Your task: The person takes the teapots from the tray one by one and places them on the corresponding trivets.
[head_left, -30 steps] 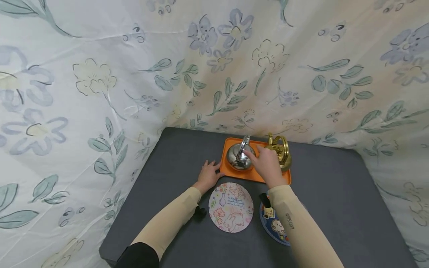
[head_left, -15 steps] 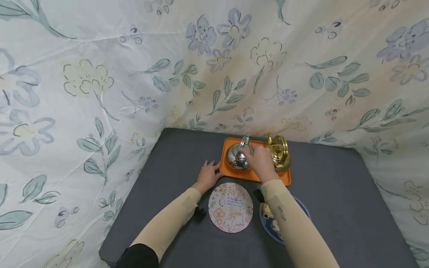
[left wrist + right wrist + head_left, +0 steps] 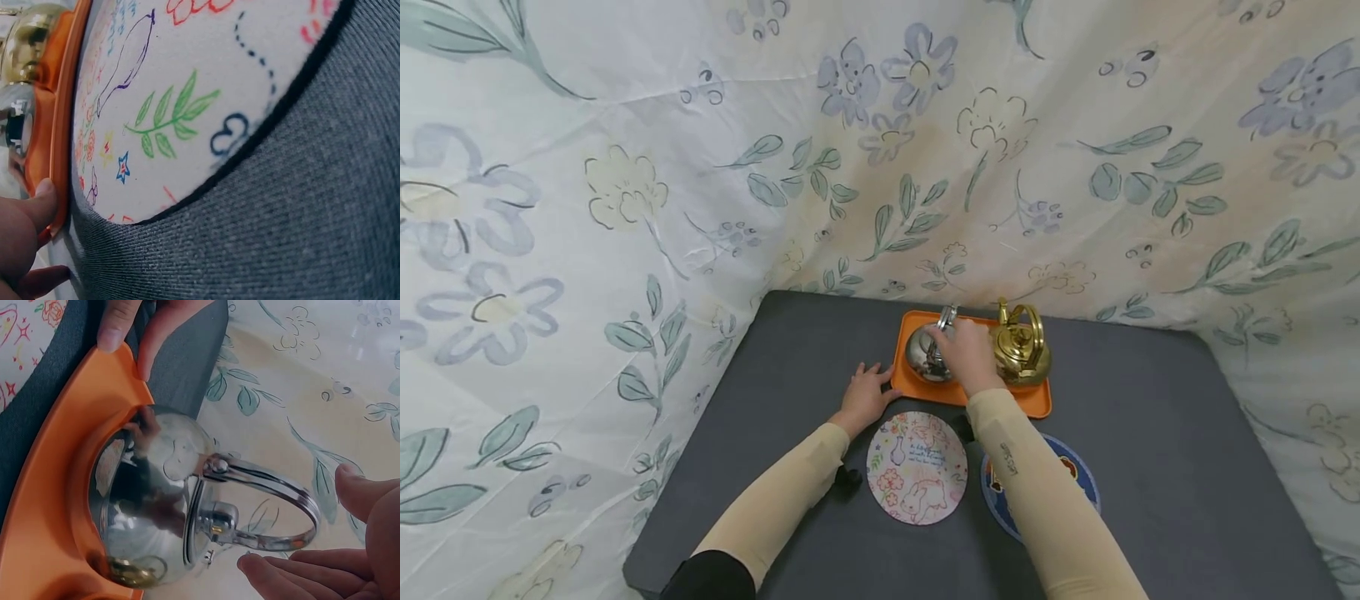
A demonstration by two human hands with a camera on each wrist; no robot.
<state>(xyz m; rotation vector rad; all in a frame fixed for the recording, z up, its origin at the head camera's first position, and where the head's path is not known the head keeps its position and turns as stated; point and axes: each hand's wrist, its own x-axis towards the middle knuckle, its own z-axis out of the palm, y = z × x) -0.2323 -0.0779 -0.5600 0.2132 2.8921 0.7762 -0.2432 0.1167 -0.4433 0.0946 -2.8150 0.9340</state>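
Observation:
A silver kettle point(image 3: 917, 354) and a gold kettle point(image 3: 1021, 354) stand side by side on an orange tray point(image 3: 1037, 406). My right hand point(image 3: 967, 354) is at the silver kettle's arched handle. The right wrist view shows that hand point(image 3: 369, 550) with thumb and fingers parted on either side of the handle point(image 3: 269, 484), a gap left between them. At the tray's left front corner my left hand point(image 3: 863, 398) touches the edge with spread fingers. Its thumb point(image 3: 42, 194) lies against the rim in the left wrist view.
A round pink-and-white mat point(image 3: 917, 468) with drawings lies in front of the tray. Right of it is a round blue mat point(image 3: 1078, 467), partly under my right forearm. Floral cloth point(image 3: 895, 150) hangs behind the grey table point(image 3: 1165, 433).
My right hand and forearm have shifted left toward the silver kettle, uncovering more of the gold kettle and the blue mat's right side. The left hand stays at the tray's corner.

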